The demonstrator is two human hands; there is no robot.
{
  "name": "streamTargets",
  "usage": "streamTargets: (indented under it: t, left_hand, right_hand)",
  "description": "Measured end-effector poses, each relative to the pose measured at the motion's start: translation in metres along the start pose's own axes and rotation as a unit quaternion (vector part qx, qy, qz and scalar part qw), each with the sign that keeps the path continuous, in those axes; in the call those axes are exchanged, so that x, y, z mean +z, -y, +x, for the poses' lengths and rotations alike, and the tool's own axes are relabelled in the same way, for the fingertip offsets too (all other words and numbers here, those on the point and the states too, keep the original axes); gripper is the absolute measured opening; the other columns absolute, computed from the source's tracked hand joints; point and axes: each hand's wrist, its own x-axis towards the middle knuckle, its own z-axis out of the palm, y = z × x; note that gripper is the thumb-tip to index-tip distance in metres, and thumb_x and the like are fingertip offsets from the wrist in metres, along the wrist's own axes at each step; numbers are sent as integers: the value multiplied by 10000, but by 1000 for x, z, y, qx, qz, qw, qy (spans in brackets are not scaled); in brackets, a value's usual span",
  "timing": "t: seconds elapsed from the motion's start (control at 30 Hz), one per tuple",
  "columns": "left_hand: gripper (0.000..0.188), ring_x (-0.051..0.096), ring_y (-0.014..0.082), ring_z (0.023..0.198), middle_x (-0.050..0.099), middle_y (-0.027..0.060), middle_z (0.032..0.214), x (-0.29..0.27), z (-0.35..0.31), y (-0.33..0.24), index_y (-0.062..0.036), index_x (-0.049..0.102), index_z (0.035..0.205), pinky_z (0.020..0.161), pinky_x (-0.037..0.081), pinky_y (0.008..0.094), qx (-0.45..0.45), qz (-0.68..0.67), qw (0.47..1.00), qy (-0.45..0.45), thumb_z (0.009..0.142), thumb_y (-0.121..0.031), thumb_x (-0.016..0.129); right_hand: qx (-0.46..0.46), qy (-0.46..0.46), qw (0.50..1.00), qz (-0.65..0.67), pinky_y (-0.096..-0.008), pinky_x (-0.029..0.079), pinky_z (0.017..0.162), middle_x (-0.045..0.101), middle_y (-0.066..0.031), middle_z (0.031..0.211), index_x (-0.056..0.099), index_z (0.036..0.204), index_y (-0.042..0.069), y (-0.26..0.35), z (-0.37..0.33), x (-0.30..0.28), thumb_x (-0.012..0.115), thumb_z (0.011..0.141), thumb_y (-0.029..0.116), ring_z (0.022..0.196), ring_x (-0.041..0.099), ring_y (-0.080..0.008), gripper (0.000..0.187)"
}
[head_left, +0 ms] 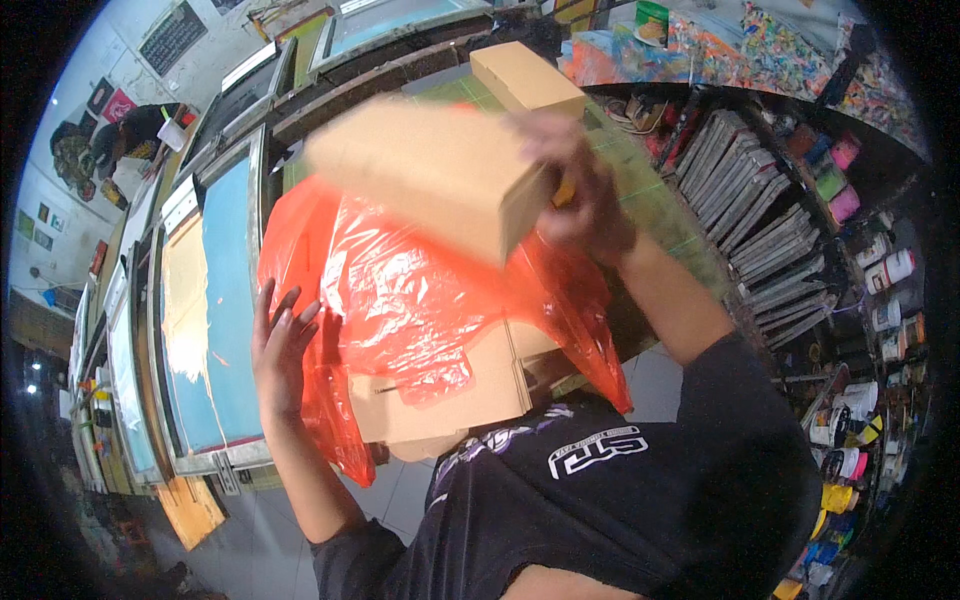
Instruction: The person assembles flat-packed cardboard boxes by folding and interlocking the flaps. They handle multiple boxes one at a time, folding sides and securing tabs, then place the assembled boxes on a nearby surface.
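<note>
My right hand (590, 195) grips one end of a brown cardboard box (415, 175), which is tilted and smeared by motion above a shiny red plastic bag (390, 285). At the bag's left edge is my left hand (285, 340), fingers spread, with nothing in it. The bag lies spread over the table in front of me. Flat unfolded cardboard (470, 400) sticks out at the near side, partly under the bag. A second brown box (525, 80) rests at the far end of the green table top (655, 215).
Printing screens in frames (230, 330) stand along the left. On the right is a rack with several grey slats (735, 190) and shelves of paint pots (888, 270). A person (130, 140) is at the far left.
</note>
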Motion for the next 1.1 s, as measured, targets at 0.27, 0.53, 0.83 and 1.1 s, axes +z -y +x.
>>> streamTargets:
  t: [0.27, 0.53, 0.83, 1.1]
  left_hand:
    - [575, 592, 257, 1015, 497, 172, 1234, 16, 3, 8, -5, 338, 1360, 852, 457, 343, 6, 9, 1000, 7, 889, -259, 548]
    - [538, 583, 219, 1031, 467, 155, 1268, -7, -16, 10, -24, 343, 1369, 867, 446, 320, -6, 18, 1000, -24, 887, -169, 533]
    - [577, 526, 271, 1109, 456, 167, 1290, 10, -28, 16, -13, 385, 1338, 935, 413, 360, -35, 172, 979, 108, 837, -166, 627]
    - [838, 276, 402, 1318, 326, 210, 1409, 36, -90, 39, -47, 361, 1363, 1055, 225, 555, 204, 488, 801, 281, 684, -367, 734]
  right_hand:
    - [68, 14, 953, -294, -426, 369, 1007, 403, -140, 1335, 500, 1150, 145, -193, 0, -41, 634, 595, -49, 1228, 399, -368, 604]
    - [167, 149, 942, -251, -420, 344, 1037, 384, -119, 1379, 478, 1215, 157, -236, -35, -58, 623, 593, -21, 1269, 362, -346, 664]
    - [246, 200, 881, -352, -449, 307, 1057, 342, -166, 1402, 464, 1259, 187, -226, -33, -47, 609, 594, 34, 1289, 322, -355, 698]
    - [127, 162, 956, -210, -420, 342, 1013, 378, -179, 1323, 422, 1269, 61, -45, -13, -11, 646, 685, 86, 1234, 380, -348, 626]
